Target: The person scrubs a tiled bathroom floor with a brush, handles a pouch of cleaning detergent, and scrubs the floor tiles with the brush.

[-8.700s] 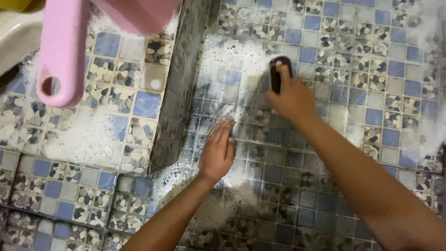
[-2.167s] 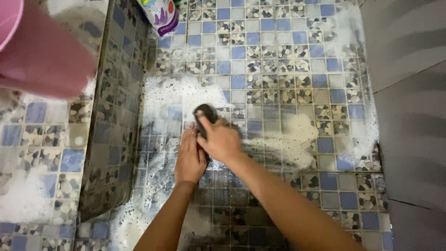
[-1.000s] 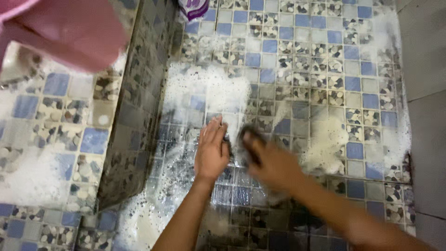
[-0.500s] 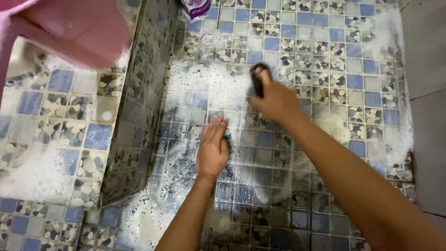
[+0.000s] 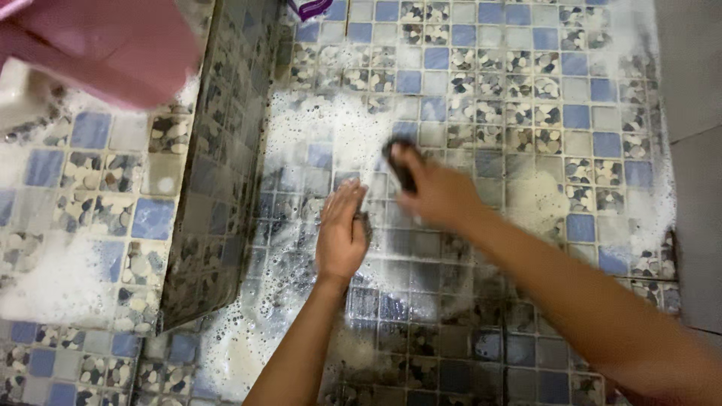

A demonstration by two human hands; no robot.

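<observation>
- Two bare hands work a wet mosaic floor [image 5: 481, 83] of small blue, grey and pebble-patterned tiles, seen from above.
- One dark scrubbing brush [image 5: 399, 164] is in view; the right hand [image 5: 440, 197], blurred, is clenched around it, fingers wrapped over its top. The brush sits on the tiles at the lower edge of the main foam patch, just beyond the left hand's fingertips.
- The left hand [image 5: 341, 237] lies flat and released on the floor, palm down, fingers together, gripping nothing.
- Soap foam [image 5: 323, 128] spreads in one broad white patch ahead of both hands; a second, paler patch [image 5: 538, 207] lies to the right of the right hand, and a thin band of suds runs along the floor's right edge.
- One raised tiled ledge [image 5: 90, 195] stands at left, its top also flecked with foam, its dark tiled side wall dropping to the floor beside the left hand.
- One pink plastic container [image 5: 105, 45], blurred, fills the upper left corner above the ledge; its contents cannot be seen.
- One purple-and-white packet [image 5: 308, 7] shows only its lower edge at the top of the frame.
</observation>
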